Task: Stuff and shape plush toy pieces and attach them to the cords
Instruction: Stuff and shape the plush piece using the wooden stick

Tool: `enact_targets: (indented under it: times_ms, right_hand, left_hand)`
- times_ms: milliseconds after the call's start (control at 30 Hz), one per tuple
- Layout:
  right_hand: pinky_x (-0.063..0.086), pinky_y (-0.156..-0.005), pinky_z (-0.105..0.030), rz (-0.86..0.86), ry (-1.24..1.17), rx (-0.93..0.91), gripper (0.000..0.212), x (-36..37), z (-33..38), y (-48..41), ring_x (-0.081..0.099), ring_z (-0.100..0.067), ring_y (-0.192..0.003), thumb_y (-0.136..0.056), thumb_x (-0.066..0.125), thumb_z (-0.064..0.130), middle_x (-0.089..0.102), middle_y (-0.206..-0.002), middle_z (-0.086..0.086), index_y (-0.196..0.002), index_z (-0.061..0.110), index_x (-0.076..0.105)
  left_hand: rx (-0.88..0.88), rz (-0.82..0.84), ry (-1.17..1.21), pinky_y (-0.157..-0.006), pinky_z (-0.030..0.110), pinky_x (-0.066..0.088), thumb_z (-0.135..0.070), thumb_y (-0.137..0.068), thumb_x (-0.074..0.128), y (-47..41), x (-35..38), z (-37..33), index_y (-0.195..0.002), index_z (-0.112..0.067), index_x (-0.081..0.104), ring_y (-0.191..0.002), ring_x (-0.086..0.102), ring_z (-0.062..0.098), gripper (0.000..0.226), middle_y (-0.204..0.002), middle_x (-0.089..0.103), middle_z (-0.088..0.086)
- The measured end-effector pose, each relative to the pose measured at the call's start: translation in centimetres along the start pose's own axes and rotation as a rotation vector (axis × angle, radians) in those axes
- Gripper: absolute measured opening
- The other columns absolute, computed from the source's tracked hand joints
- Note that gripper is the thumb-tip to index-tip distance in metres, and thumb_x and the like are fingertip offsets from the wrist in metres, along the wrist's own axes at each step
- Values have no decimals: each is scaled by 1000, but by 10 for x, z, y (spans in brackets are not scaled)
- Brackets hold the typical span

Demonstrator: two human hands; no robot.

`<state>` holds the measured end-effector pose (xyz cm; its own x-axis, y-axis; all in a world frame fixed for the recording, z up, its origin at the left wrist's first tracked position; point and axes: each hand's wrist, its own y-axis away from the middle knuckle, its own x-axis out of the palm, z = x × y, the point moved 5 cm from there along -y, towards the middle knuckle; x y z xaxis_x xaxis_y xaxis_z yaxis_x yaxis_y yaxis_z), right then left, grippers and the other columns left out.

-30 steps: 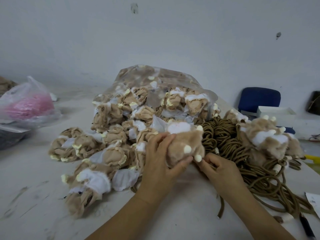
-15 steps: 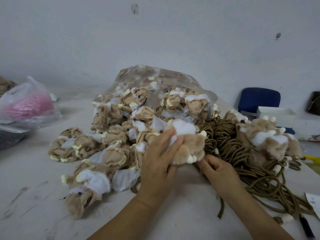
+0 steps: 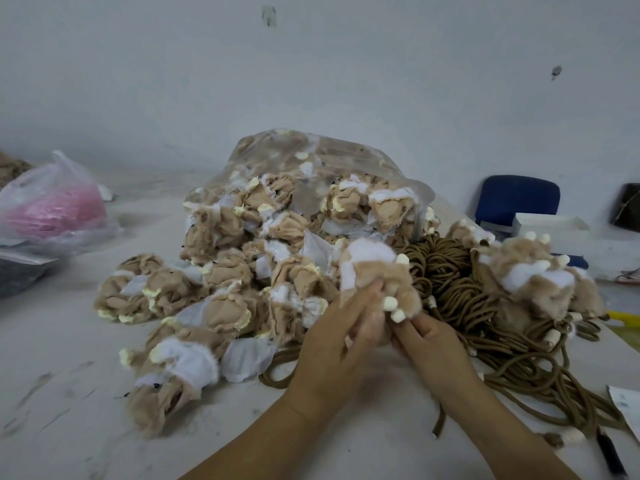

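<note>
My left hand (image 3: 332, 344) has its grip closed around the lower edge of a tan-and-white plush piece (image 3: 377, 275), held up above the surface (image 3: 69, 393) just in front of the coiled brown cords (image 3: 450, 271). My right hand (image 3: 429, 341) pinches the piece's underside, grip narrow, beside the cream nubs (image 3: 390, 303). A heap of unstuffed pieces (image 3: 225, 289) spills from a clear bag (image 3: 311, 157) at left.
</note>
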<state>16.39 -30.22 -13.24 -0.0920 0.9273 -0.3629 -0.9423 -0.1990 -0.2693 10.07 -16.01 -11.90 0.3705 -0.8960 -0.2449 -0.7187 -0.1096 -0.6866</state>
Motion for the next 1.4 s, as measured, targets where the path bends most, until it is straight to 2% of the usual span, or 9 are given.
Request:
enact_targets:
  times_ms: [167, 300, 433, 533, 667, 867, 1100, 1300, 1400]
  right_hand:
    - [32, -41, -10, 0, 100, -24, 40, -3, -1, -2, 46, 1, -44, -82, 57, 51, 55, -49, 12, -65, 16, 64]
    - [27, -45, -20, 18, 269, -116, 43, -2, -4, -1, 38, -3, -43, -80, 61, 53, 46, -46, 7, -54, 20, 52]
    - [39, -53, -32, 33, 367, -115, 51, 0, -4, -1, 48, -5, -49, -72, 50, 69, 58, -56, 6, -63, 20, 60]
    - [46, -63, -35, 81, 460, -129, 39, 2, -5, 1, 57, -6, -63, -78, 48, 63, 63, -65, 7, -73, 28, 64]
    - [48, -67, -33, 152, 518, -171, 23, 11, -4, 4, 61, -8, -73, -85, 55, 53, 66, -74, 8, -82, 34, 67]
    - [28, -52, -31, 125, 442, -204, 44, 12, -3, 5, 36, -6, -51, -78, 48, 63, 41, -54, 3, -68, 21, 42]
    - [24, -47, -23, 115, 402, -198, 34, 18, 0, 6, 41, -4, -49, -79, 48, 60, 46, -52, 10, -68, 29, 46]
    - [25, -47, -22, 120, 300, -245, 55, 15, 5, 9, 33, -4, -48, -70, 41, 77, 37, -50, 8, -63, 23, 42]
    - [26, -48, -21, 127, 334, -264, 54, 13, 5, 9, 38, -3, -49, -77, 41, 79, 40, -51, 10, -62, 27, 46]
  left_hand:
    - [-240, -328, 312, -92, 30, 54, -63, -92, 38, -1, -20, 22, -114, -49, 57, -115, 62, 10, 33, -122, 63, -17]
    - [-700, -241, 473, -71, 22, 58, -78, -74, 46, 1, -17, 45, -97, -31, 73, -87, 73, 6, 59, -94, 77, -8]
    - [-944, -160, 706, -106, 40, 47, -73, -68, 58, 6, -5, 54, -123, -15, 67, -111, 68, 19, 80, -116, 73, 6]
    - [-956, -130, 820, -106, 42, 47, -61, -77, 62, 5, -3, 54, -123, -10, 67, -112, 68, 24, 68, -117, 72, 11]
    - [-847, -232, 770, -85, 37, 57, -39, -94, 59, 0, -13, 56, -114, -18, 72, -103, 71, 24, 33, -110, 75, 9]
    - [-782, -313, 676, -101, 52, 49, -72, -82, 57, 0, -24, 51, -121, 1, 63, -109, 67, 34, 83, -120, 65, 27]
    - [-663, -402, 403, -107, 33, 45, -77, -77, 30, 0, -26, 41, -127, -22, 64, -118, 60, 12, 82, -124, 68, -3]
    - [-630, -423, 431, -67, 0, 45, -64, -85, 36, -4, -29, 39, -106, -36, 63, -83, 64, -16, 44, -90, 71, -22]
    - [-615, -417, 375, -86, 11, 46, -71, -81, 31, -3, -32, 39, -100, -40, 62, -94, 63, -7, 48, -96, 67, -22]
